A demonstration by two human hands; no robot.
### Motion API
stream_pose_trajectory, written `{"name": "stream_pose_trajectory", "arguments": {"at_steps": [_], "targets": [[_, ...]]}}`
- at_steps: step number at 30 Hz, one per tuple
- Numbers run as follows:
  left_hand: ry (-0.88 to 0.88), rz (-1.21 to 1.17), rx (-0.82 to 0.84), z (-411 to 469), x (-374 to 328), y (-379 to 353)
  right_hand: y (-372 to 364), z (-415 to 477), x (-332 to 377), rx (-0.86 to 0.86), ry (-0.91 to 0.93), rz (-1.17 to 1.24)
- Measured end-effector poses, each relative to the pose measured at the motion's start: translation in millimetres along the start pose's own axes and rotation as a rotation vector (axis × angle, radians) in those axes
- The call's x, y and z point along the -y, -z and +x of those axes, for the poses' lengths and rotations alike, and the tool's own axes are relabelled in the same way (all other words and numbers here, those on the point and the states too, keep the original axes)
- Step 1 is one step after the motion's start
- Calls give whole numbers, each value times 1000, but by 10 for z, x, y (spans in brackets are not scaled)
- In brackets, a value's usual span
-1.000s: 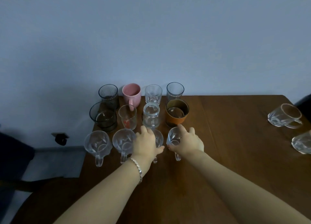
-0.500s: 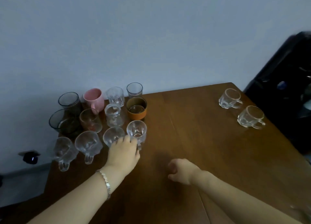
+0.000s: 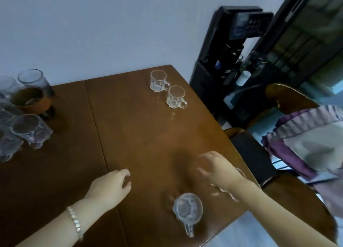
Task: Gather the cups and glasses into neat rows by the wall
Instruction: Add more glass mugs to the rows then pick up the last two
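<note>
The gathered cups stand at the table's far left by the wall: a brown-banded cup (image 3: 30, 100), a dark tumbler (image 3: 34, 80) and clear glass mugs (image 3: 30, 130). Two clear mugs (image 3: 157, 80) (image 3: 175, 97) stand apart near the far right corner. Another clear mug (image 3: 187, 210) sits close to me near the right edge. A further glass (image 3: 239, 174) is mostly hidden under my right forearm. My left hand (image 3: 111, 186) hovers empty over the wood, fingers loosely curled. My right hand (image 3: 218, 166) is spread and empty, just past the near mug.
The brown wooden table (image 3: 141, 135) ends in a right edge close to my right arm. Beyond it are a black water dispenser (image 3: 232, 51), a wooden chair (image 3: 289, 98) and purple-trimmed cloth (image 3: 311, 135). A grey wall (image 3: 92, 23) backs the table.
My view has swung right, away from the gathered rows. Both hands left the front-row mugs and moved right; my right hand now reaches over the table's near right part.
</note>
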State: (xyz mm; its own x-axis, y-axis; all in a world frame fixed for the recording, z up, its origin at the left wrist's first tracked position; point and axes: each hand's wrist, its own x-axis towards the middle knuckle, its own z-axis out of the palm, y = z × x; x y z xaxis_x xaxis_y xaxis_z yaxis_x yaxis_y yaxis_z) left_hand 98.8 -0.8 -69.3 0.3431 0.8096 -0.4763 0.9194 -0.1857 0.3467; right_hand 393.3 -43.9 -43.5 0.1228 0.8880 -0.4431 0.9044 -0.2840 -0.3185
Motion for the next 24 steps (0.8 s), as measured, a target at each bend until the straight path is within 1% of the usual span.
{"name": "stream_pose_trajectory", "arguments": {"at_steps": [1,2,4,6,8,9,11,14,16,18,21,24], "targets": [[0,-13,1,-4,-170,-84,34,-33,-250,-8,-44,-24],[2,-24,3,-5,-332,-166,47,-61,-478,18,-87,-57],[11,-33,6,-3,-596,-306,8,-112,-831,127,-146,-123],[40,-37,12,0,-803,-413,-79,-156,-1034,185,-144,-157],[56,-41,22,-13,-964,-487,-178,-159,-1144,148,-120,-124],[61,-49,27,-27,-1033,-514,-212,-147,-1174,111,-123,-86],[61,-75,34,-65,-1161,-563,-240,-110,-1195,48,-179,67],[21,-82,101,-121,-1362,-688,-260,-48,-1163,30,-264,340],[7,-14,170,-139,-1480,-823,-258,-28,-1081,38,-231,373],[28,60,193,-145,-1551,-943,-236,-39,-948,21,-165,333],[62,73,167,-148,-1553,-1015,-201,-57,-741,9,-76,265],[109,-27,98,-196,-1371,-993,-177,-69,-513,28,9,194]]}}
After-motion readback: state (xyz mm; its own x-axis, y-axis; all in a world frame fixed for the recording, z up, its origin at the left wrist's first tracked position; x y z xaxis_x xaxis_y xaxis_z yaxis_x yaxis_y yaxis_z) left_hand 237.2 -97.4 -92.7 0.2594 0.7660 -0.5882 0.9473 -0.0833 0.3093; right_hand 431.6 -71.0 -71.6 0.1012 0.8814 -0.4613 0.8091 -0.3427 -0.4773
